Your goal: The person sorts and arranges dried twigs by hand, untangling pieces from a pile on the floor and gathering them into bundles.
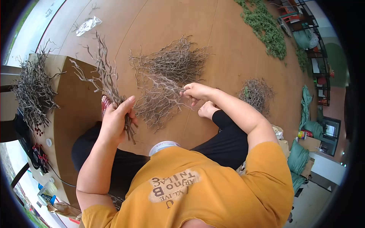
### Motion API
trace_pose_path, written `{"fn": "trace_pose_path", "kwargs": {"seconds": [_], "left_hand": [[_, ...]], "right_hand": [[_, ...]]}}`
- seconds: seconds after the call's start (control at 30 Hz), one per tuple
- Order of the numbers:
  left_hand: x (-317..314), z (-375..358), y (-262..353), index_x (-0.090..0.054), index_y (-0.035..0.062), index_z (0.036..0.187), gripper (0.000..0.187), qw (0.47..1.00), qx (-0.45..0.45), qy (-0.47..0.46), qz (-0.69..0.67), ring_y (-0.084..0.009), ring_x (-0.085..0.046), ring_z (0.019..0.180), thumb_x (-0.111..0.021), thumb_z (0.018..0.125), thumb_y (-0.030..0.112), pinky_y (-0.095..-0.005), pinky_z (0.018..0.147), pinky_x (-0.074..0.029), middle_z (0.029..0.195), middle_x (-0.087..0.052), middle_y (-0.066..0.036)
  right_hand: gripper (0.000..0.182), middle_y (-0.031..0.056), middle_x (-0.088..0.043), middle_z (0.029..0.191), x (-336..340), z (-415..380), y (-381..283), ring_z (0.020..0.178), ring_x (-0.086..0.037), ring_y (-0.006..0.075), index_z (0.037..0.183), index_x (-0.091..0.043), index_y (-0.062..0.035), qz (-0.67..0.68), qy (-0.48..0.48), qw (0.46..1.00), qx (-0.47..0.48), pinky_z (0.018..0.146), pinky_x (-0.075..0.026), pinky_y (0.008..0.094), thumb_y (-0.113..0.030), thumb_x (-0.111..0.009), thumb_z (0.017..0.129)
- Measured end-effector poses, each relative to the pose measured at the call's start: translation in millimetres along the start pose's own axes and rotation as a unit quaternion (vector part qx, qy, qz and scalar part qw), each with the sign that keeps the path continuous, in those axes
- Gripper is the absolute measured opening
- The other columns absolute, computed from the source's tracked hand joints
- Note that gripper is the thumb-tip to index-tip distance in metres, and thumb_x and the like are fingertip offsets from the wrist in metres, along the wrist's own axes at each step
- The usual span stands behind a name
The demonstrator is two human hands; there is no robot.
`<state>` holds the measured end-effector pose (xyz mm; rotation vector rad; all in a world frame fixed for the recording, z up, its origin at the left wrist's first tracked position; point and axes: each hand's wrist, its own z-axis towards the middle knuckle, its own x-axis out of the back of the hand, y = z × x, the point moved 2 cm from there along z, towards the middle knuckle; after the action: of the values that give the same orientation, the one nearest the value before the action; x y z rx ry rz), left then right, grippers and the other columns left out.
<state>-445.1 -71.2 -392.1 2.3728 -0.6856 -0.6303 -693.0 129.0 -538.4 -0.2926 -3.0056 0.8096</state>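
My left hand (118, 117) is closed around the lower stems of a bundle of dry branches (104, 72), which stands upright and fans out at the top. With bent fingers, my right hand (195, 93) pinches the end of a thin twig (167, 83) at the edge of the heap. Just beyond lies a large pile of grey-brown twigs (178, 60). A looser spread of twigs (157, 108) lies nearer, between my two hands. Where the pinched twig ends among the others is hard to make out.
A cardboard box (72, 98) at the left bears a heap of dark twigs (34, 91). A smaller twig pile (256, 95) lies at the right, with green foliage (264, 30) farther off. A crumpled plastic bag (88, 26) lies at the upper left. My bare foot (207, 110) is near my right hand.
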Motion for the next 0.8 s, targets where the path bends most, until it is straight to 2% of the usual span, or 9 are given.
{"fn": "trace_pose_path", "kwargs": {"seconds": [0.17,0.33,0.4,0.47,0.53,0.63,0.7,0.77,0.8], "left_hand": [[-27.2,-10.0,-41.5,-0.057,0.0038,0.083,0.023,0.999,-0.011,-0.031,-0.031,-0.0157,-0.055,0.057,-0.063,0.089,0.026,-0.0296,0.055,-0.048,0.074,-0.057,-0.006],[-28.0,-17.6,-30.4,-0.059,0.0008,0.109,0.025,0.974,-0.221,0.008,-0.05,-0.0089,-0.052,0.061,-0.061,0.09,0.018,-0.0223,0.055,-0.044,0.08,-0.055,-0.002],[-21.0,-27.9,-6.7,-0.057,0.0001,0.117,0.03,0.944,-0.325,0.038,0.05,-0.0052,-0.048,0.061,-0.061,0.089,0.01,-0.0198,0.058,-0.042,0.079,-0.051,0.001],[-9.7,-33.4,11.7,-0.056,0.0,0.12,0.034,0.89,-0.409,0.037,0.197,-0.0048,-0.046,0.062,-0.061,0.087,0.003,-0.0208,0.06,-0.043,0.079,-0.049,0.002],[-11.6,-43.2,30.9,-0.057,0.0006,0.119,0.037,0.757,-0.549,0.052,0.352,-0.0107,-0.057,0.074,-0.062,0.082,-0.001,-0.023,0.068,-0.048,0.087,-0.058,-0.001],[-22.7,-57.6,56.3,-0.063,0.001,0.11,0.031,0.613,-0.628,0.074,0.473,-0.019,-0.064,0.089,-0.063,0.079,-0.001,-0.0259,0.076,-0.051,0.103,-0.064,-0.01],[-12.5,-29.0,52.8,-0.064,-0.0001,0.1,0.021,0.874,-0.475,-0.046,0.087,-0.0201,-0.063,0.08,-0.064,0.08,0.003,-0.0263,0.071,-0.05,0.095,-0.065,-0.009],[-6.7,-28.6,52.8,-0.064,-0.0011,0.086,0.013,0.696,-0.569,0.118,0.422,-0.0149,-0.058,0.062,-0.065,0.084,0.012,-0.0248,0.059,-0.045,0.075,-0.064,-0.003],[-9.0,-34.8,50.7,-0.064,-0.0006,0.086,0.014,0.781,-0.518,0.104,0.332,-0.0121,-0.055,0.061,-0.066,0.085,0.013,-0.024,0.057,-0.042,0.072,-0.062,-0.001]], "right_hand": [[0.028,-0.0028,-0.043,0.068,-34.3,-124.9,-44.3,0.055,-0.044,0.0057,0.111,-0.051,0.0011,0.037,0.072,0.985,0.153,0.053,-0.054,0.0279,-0.015,-0.046,0.088],[0.025,-0.0034,-0.042,0.068,-61.7,-183.7,-44.6,0.06,-0.043,0.0034,0.11,-0.051,-0.0027,0.031,0.18,0.951,0.249,0.053,-0.05,0.0246,-0.018,-0.047,0.091],[0.024,-0.0035,-0.042,0.067,-61.4,-184.4,-35.8,0.06,-0.043,0.0034,0.11,-0.052,-0.0027,0.028,0.225,0.932,0.283,0.053,-0.049,0.0236,-0.017,-0.047,0.092],[0.022,-0.0033,-0.043,0.068,-62.2,-190.4,-33.5,0.061,-0.044,0.0034,0.109,-0.053,-0.0024,0.012,0.244,0.924,0.294,0.053,-0.048,0.0229,-0.015,-0.047,0.092],[0.019,-0.0027,-0.045,0.068,-65.6,-204.6,-39.5,0.062,-0.046,0.0033,0.107,-0.053,-0.002,-0.02,0.238,0.929,0.283,0.052,-0.047,0.0223,-0.013,-0.047,0.093],[0.017,0.0077,-0.062,0.079,-67.6,-214.4,-42.3,0.065,-0.059,0.0151,0.104,-0.053,-0.0032,-0.125,0.265,0.914,0.281,0.055,-0.048,0.0312,-0.014,-0.048,0.091],[0.016,0.0128,-0.062,0.079,-66.3,-216.2,-42.8,0.066,-0.061,0.0246,0.103,-0.052,-0.0037,-0.228,0.299,0.854,0.36,0.057,-0.048,0.0371,-0.012,-0.05,0.089],[0.016,0.0167,-0.063,0.081,-65.8,-218.3,-47.0,0.069,-0.062,0.0324,0.102,-0.052,-0.0041,-0.294,0.344,0.8,0.394,0.059,-0.048,0.0419,-0.012,-0.051,0.088],[0.016,0.018,-0.063,0.082,-66.3,-218.8,-49.9,0.071,-0.062,0.0354,0.101,-0.052,-0.0041,-0.309,0.375,0.782,0.39,0.061,-0.048,0.0439,-0.011,-0.051,0.087]]}}
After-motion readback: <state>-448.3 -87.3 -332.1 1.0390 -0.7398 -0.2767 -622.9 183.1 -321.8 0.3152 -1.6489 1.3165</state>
